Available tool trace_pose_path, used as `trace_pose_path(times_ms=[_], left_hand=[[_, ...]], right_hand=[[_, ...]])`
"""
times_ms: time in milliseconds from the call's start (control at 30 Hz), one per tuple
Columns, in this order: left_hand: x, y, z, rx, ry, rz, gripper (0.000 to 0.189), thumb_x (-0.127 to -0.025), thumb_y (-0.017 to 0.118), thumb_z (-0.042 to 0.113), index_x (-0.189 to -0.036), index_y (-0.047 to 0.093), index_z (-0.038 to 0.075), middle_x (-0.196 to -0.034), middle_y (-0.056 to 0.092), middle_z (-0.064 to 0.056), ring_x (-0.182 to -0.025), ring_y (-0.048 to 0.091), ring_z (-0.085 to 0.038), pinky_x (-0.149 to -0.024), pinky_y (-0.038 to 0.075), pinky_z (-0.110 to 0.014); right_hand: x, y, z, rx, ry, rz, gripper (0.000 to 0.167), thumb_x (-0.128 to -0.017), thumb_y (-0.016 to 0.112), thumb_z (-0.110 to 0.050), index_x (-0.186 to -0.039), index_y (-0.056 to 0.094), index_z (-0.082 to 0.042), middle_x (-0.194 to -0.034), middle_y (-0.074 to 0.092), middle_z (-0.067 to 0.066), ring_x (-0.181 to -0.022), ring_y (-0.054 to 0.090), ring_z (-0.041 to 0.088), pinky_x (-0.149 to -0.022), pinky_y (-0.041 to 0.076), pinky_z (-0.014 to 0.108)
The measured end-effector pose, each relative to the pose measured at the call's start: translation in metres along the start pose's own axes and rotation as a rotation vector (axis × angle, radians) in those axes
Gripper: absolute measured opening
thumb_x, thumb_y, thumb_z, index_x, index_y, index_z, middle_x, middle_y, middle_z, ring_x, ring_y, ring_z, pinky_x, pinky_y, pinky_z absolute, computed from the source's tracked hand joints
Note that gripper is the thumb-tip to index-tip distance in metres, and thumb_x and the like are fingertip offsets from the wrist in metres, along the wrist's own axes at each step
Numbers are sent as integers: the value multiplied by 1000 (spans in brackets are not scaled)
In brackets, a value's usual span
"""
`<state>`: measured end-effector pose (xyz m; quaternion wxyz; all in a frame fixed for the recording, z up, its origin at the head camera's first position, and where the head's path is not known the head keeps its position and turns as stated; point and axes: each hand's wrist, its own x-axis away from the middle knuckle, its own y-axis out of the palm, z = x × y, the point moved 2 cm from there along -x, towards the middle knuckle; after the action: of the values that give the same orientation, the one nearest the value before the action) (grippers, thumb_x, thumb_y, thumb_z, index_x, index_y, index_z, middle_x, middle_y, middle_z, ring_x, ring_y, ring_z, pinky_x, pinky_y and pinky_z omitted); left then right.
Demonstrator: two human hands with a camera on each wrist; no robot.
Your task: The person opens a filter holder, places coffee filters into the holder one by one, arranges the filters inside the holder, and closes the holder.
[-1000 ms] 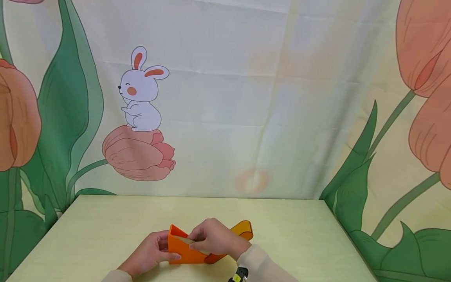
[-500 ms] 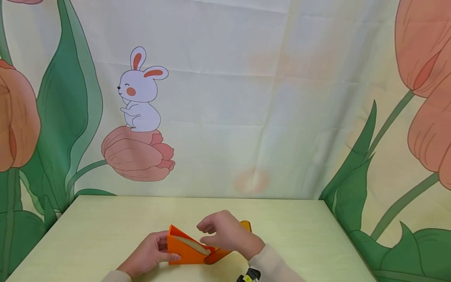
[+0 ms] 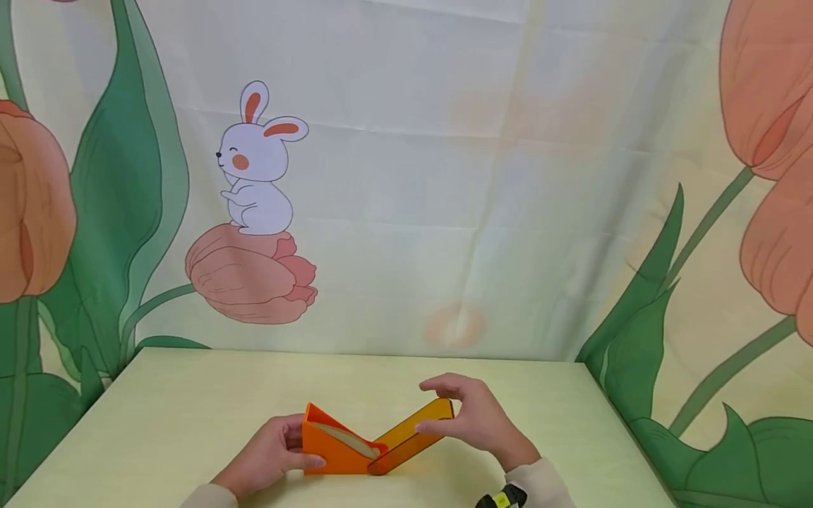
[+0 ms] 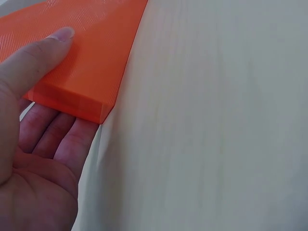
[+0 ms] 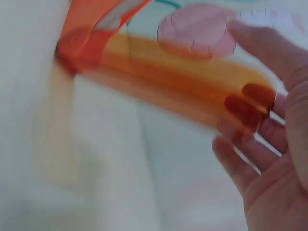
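In the head view a wedge-shaped orange case (image 3: 333,455) stands on the table. A beige flat thing (image 3: 346,439) shows in its slanted opening. Hinged at its right end, a see-through yellow-orange lid (image 3: 409,437) slopes up to the right. My left hand (image 3: 276,451) grips the case's left end. In the left wrist view the thumb (image 4: 38,60) lies on one face, with fingers underneath. My right hand (image 3: 479,416) is spread around the lid's raised end. The blurred right wrist view shows fingers (image 5: 236,161) behind the lid; whether the thumb touches it, I cannot tell.
The pale table (image 3: 209,395) reaches back to a hanging cloth (image 3: 406,176) printed with tulips and a white rabbit. A black and yellow device (image 3: 504,497) sits at my right wrist.
My right hand has left the beige thing in the case's opening and moved right to the lid's raised end. The left hand keeps its grip on the case.
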<state>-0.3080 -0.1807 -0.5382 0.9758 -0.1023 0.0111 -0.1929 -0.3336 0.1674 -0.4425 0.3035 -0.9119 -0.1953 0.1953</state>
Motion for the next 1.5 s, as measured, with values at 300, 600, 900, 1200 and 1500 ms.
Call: trace_pose_path(times_ms=[300, 600, 900, 1200, 1500], left_hand=[[1, 0, 1, 6, 6, -7, 60, -82, 86, 22, -134, 63, 2, -124, 74, -12, -106, 72, -23, -92, 61, -29], [1, 1, 2, 13, 12, -16, 59, -83, 86, 22, -133, 64, 2, -124, 74, -11, -106, 73, -23, -91, 61, -28], [-3, 5, 3, 2, 38, -16, 56, -82, 87, 22, -131, 66, 3, -121, 75, -11, -104, 73, -23, -90, 60, -25], [-9, 9, 3, -22, 52, -11, 54, -82, 87, 22, -128, 68, 4, -118, 76, -10, -103, 74, -22, -89, 60, -25], [-15, 12, 2, -36, 56, -20, 53, -82, 87, 22, -128, 68, 4, -117, 76, -10, -101, 74, -23, -88, 61, -24]], right_hand=[[20, 9, 46, -417, 74, 0, 42, -81, 89, -21, -118, 74, -9, -119, 74, 13, -102, 73, 21, -95, 59, 27], [27, 13, 52, -603, 132, 74, 52, -80, 88, -11, -125, 67, 5, -117, 77, 10, -101, 76, 19, -91, 61, 31], [27, 11, 52, -622, 124, 131, 53, -79, 88, -9, -125, 67, 7, -111, 79, 1, -101, 76, 18, -91, 61, 31], [21, 10, 44, -601, 138, 179, 52, -77, 90, -11, -123, 70, 3, -112, 78, 7, -99, 76, 21, -90, 62, 32], [6, 16, 18, -533, 39, 157, 47, -79, 90, -15, -119, 72, 1, -112, 78, 11, -96, 76, 17, -88, 62, 29]])
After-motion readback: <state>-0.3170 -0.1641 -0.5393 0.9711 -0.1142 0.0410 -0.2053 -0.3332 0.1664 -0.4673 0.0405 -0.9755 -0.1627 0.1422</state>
